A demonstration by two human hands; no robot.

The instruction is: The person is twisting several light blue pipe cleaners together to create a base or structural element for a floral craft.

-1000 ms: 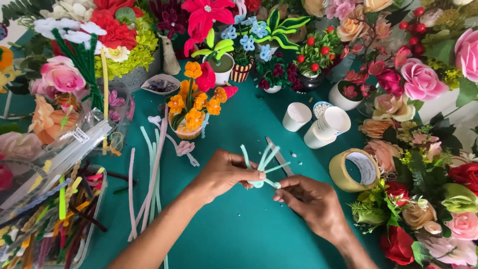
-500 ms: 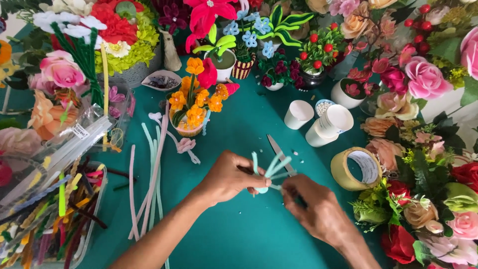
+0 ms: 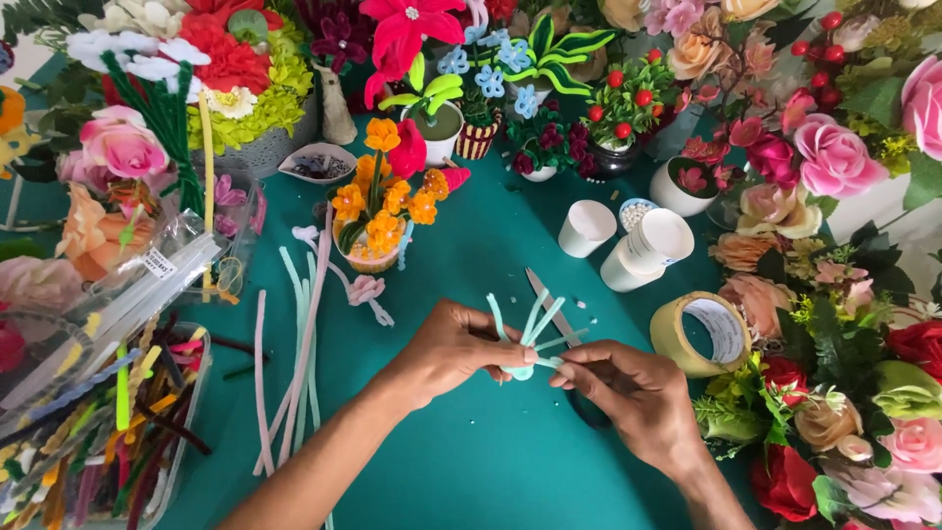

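Both hands, left hand [image 3: 453, 350] and right hand [image 3: 628, 393], pinch the pale pipe cleaners [image 3: 528, 339]; scissors [image 3: 551, 306] at twelve o'clock could snag loose ends.

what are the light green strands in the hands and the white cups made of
Light green strands: likely fuzzy pipe cleaners, matte and soft; they hold bends and fan stiffly from the left hand, the right hand pinching one end. White cups: probably paper or thin plastic; smooth, opaque walls, which one unclear.

A clear plastic bag [image 3: 147, 285] with a small white label [image 3: 157, 263] lies at the left, above a clear plastic box [image 3: 186, 393] of coloured sticks.
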